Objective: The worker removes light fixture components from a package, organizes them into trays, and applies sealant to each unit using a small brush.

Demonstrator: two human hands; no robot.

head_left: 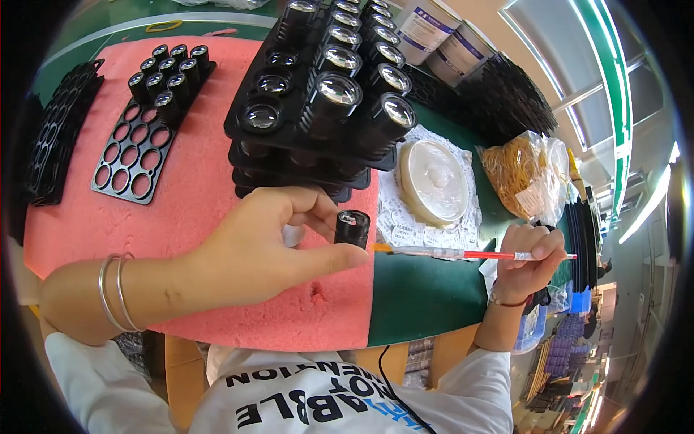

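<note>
Between the thumb and fingers of my left hand (pixel 282 231) is a short black lens barrel (pixel 352 227), held upright with its glass end up. My right hand (pixel 533 257) grips a thin red and clear brush (pixel 463 253) that lies level, its orange tip close to the barrel's side; whether the tip touches cannot be made out. Just beyond my left hand stand stacked black trays (pixel 303 137) filled with lens barrels. Farther left, a black tray (pixel 130 155) with round holes carries several lens barrels (pixel 166 76) at its far end; its near holes hold none.
A pink foam mat (pixel 238 304) covers the left of the green table (pixel 426 300). Stacked perforated trays (pixel 61 137) stand at the left edge. On the right are a round white dish (pixel 434 181), a bag of yellow rubber bands (pixel 526 176) and two white cans (pixel 426 32).
</note>
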